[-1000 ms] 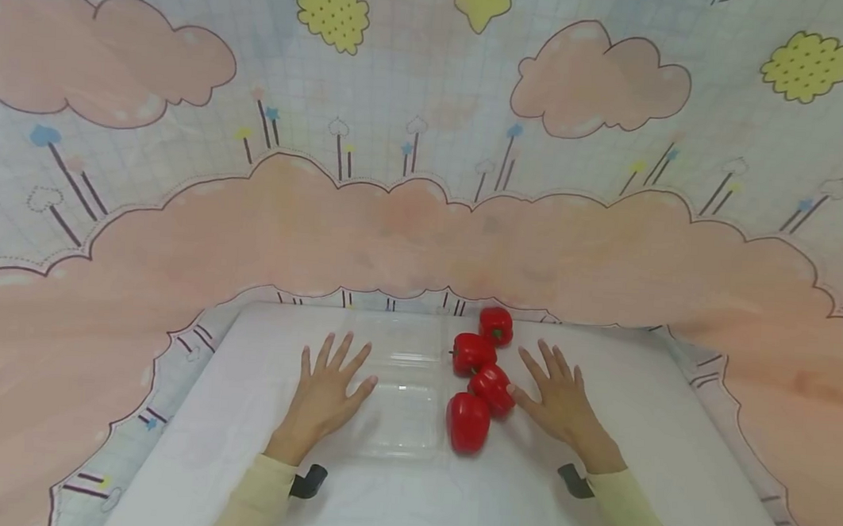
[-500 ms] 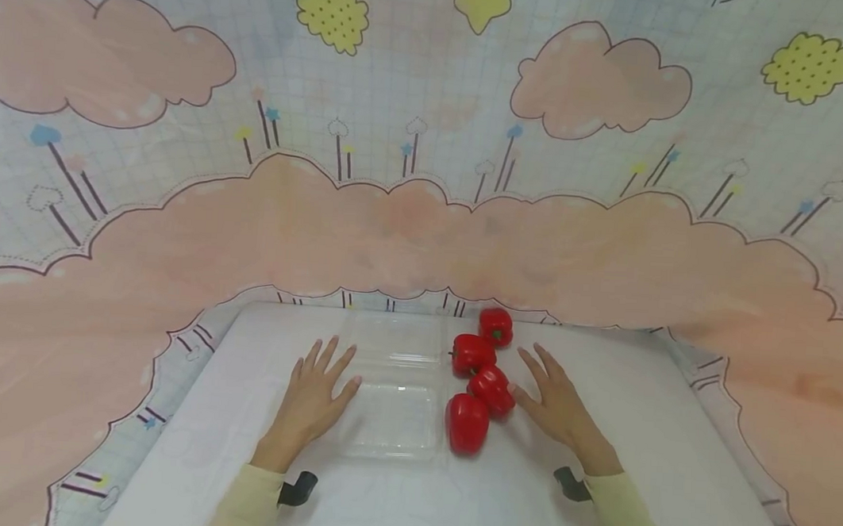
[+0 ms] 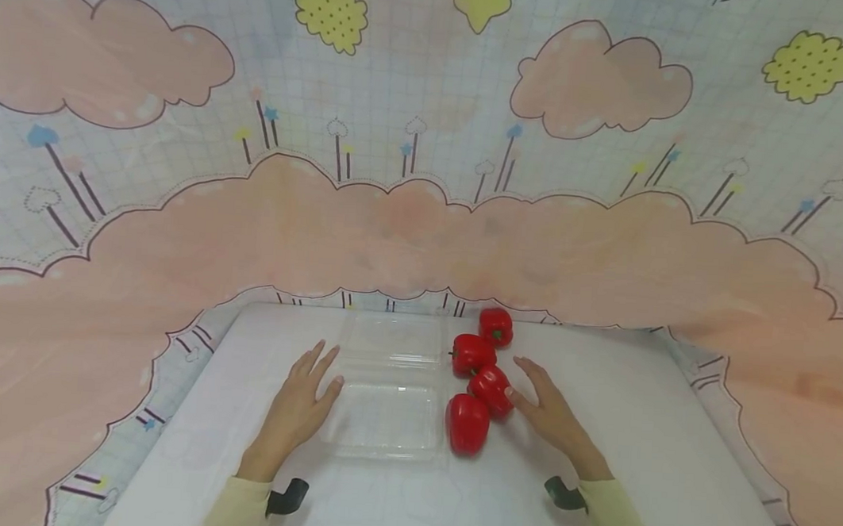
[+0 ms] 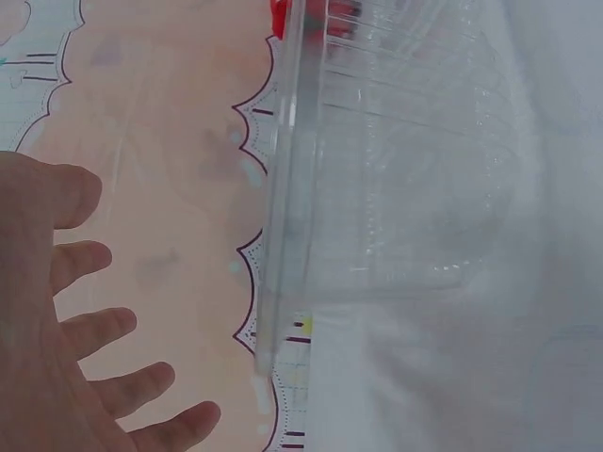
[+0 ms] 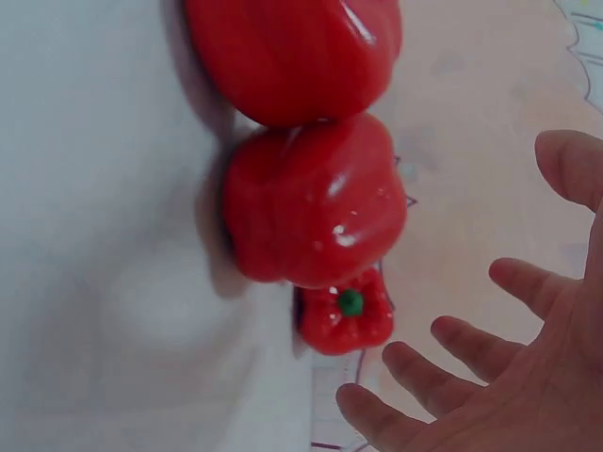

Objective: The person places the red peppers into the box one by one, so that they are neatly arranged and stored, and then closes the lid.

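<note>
Several red bell peppers lie in a rough line right of the table's middle, the nearest pepper [image 3: 467, 424] at the front and the farthest pepper [image 3: 496, 326] by the back edge. Left of them sits a clear plastic container [image 3: 385, 420], its lid side [image 3: 392, 339] spread toward the back. My left hand [image 3: 296, 407] hovers beside the container's left edge, holding nothing; its fingers are spread in the left wrist view. My right hand [image 3: 551, 413] is just right of the peppers, fingers extended and empty. Its thumb overlaps a middle pepper [image 3: 491, 390] in the head view; contact cannot be told.
A white cloth covers the table [image 3: 408, 509]. Behind and around it hangs a curtain [image 3: 423, 239] printed with clouds. Black wrist mounts [image 3: 288, 497] are strapped on both arms.
My left hand has drawn left and slightly toward me, away from the container. The right hand has turned and shifted a little left, its fingers closer together. Peppers and container stay put.
</note>
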The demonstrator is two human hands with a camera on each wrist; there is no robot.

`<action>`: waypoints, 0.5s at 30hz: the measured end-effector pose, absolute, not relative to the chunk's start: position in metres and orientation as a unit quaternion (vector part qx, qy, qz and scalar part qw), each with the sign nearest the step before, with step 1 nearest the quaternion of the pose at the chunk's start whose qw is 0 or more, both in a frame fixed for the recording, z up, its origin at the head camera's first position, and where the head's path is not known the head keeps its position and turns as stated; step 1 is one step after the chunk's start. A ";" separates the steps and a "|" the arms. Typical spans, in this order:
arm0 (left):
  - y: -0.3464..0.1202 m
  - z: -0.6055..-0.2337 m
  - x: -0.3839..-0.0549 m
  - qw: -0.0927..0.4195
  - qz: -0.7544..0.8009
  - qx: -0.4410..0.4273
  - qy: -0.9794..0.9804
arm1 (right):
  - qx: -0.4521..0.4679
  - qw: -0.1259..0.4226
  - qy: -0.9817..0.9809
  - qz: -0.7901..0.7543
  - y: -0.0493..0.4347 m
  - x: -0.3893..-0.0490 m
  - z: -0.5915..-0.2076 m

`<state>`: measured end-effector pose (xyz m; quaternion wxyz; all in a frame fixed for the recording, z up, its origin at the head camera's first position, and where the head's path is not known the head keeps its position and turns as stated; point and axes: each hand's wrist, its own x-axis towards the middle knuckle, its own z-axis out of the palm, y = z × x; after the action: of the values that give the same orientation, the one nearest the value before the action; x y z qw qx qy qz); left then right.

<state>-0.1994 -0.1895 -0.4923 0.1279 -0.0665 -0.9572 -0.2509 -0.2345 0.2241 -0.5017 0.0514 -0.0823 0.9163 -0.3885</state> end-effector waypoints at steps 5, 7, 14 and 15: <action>-0.193 -0.495 -0.197 0.126 -0.262 -0.061 -0.955 | -0.072 0.050 0.906 -0.414 0.219 -0.236 -0.509; -0.194 -0.496 -0.197 0.122 -0.269 -0.058 -0.954 | -0.068 0.050 0.903 -0.422 0.217 -0.237 -0.511; -0.197 -0.502 -0.195 0.104 -0.289 -0.048 -0.950 | -0.051 0.050 0.891 -0.449 0.213 -0.240 -0.515; -0.198 -0.503 -0.195 0.101 -0.292 -0.047 -0.950 | -0.051 0.050 0.889 -0.452 0.213 -0.241 -0.517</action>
<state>-0.1953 -0.1980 -0.5035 0.1012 -0.0473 -0.9499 -0.2919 -0.2409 0.2127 -0.5168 0.0499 -0.0513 0.8892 -0.4519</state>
